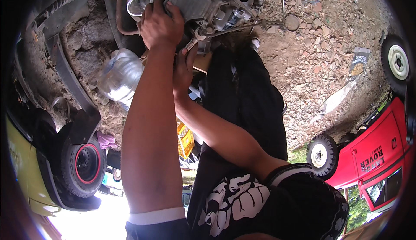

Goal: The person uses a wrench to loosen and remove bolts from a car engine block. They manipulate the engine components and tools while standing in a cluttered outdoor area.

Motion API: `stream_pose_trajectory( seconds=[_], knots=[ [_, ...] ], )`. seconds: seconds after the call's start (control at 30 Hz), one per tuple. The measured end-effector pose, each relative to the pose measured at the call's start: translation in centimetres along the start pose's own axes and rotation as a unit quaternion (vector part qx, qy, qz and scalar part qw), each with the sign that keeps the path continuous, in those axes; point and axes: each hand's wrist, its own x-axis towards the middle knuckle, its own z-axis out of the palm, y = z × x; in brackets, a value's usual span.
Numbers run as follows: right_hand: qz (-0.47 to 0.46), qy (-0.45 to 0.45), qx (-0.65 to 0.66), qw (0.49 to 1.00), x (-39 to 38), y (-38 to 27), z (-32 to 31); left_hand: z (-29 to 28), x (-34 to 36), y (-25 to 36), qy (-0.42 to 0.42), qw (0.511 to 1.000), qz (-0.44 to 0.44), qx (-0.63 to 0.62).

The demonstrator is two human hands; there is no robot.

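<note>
My left hand (162, 27) is at the left edge of a grey ribbed metal engine cover (188, 0), its fingers curled inward. What lies under those fingertips is hidden. Just below and to the right, my right hand (183, 70) is closed round the lower end of a shiny wrench (190, 44). The wrench's upper end meets a round metal fitting (200, 34) below the cover. A bright metal ring (138, 5) sits left of my left hand. To the right of the fitting, a thin rod (236, 28) runs across the engine's lower side.
A clear plastic jug (119, 77) stands left of my forearms, near a curved dark metal bar (71, 77). A yellow crate (185, 140) shows between my arms. Broken stones (312, 58) cover the ground at right. A red vehicle (372, 149) and a yellow-green one (21, 166) flank me.
</note>
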Motion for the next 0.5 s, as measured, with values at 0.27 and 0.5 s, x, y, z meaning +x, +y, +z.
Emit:
stream_pose_trajectory(
  seconds=[0.27, 0.5],
  knots=[
    [0.133, -0.036, 0.226, 0.964, 0.0, -0.1, -0.1, 0.0, -0.1, 0.1, 0.002, 1.000, 0.004, 0.003],
    [0.254, 0.054, 0.510, 0.820, -1.4, -0.2, 3.5, -0.6, 0.0, -0.2, 0.001, 1.000, 0.004, -0.001]
  ],
)
